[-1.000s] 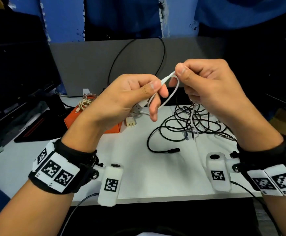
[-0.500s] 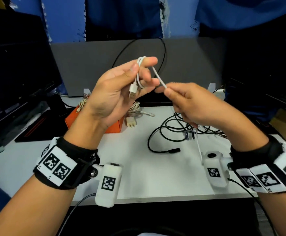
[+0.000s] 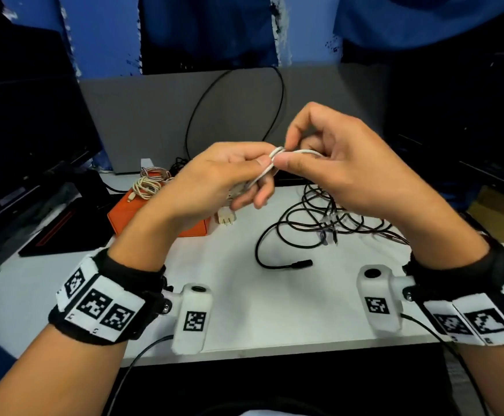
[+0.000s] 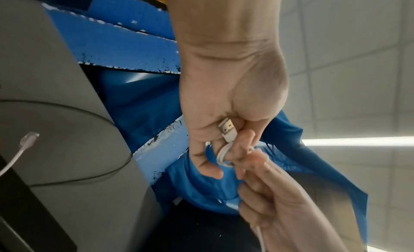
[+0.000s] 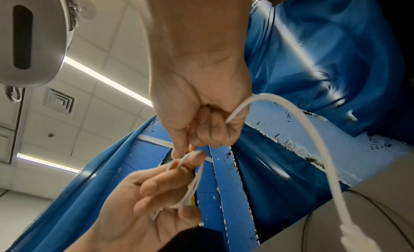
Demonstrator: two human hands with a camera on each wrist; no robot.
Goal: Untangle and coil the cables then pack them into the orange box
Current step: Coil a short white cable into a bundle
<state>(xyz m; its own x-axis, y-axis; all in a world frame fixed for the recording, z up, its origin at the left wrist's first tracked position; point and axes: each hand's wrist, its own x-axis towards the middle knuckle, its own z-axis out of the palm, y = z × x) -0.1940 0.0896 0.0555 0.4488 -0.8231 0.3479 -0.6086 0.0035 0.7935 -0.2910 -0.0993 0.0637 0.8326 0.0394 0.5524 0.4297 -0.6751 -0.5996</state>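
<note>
White cable point(image 3: 274, 163) is being wound into small loops around the fingers of your left hand point(image 3: 214, 178), which is curling round the loops with the USB plug point(image 4: 227, 131) tucked against the palm. Your right hand point(image 3: 343, 172) is pinching the free strand between thumb and forefinger just beside the left fingertips, and the loose tail is arcing away below the wrist. Both hands are hovering above the white table point(image 3: 244, 310). You are judged to be partway through coiling this one cable. Next, you are likely needing to feed the tail round again, keeping the loops even, then carry the bundle to the orange box point(image 3: 130, 211) at your left, where braided cables point(image 3: 148, 181) are lying. Black tangled cables point(image 3: 319, 220) are waiting on the table at the right.
</note>
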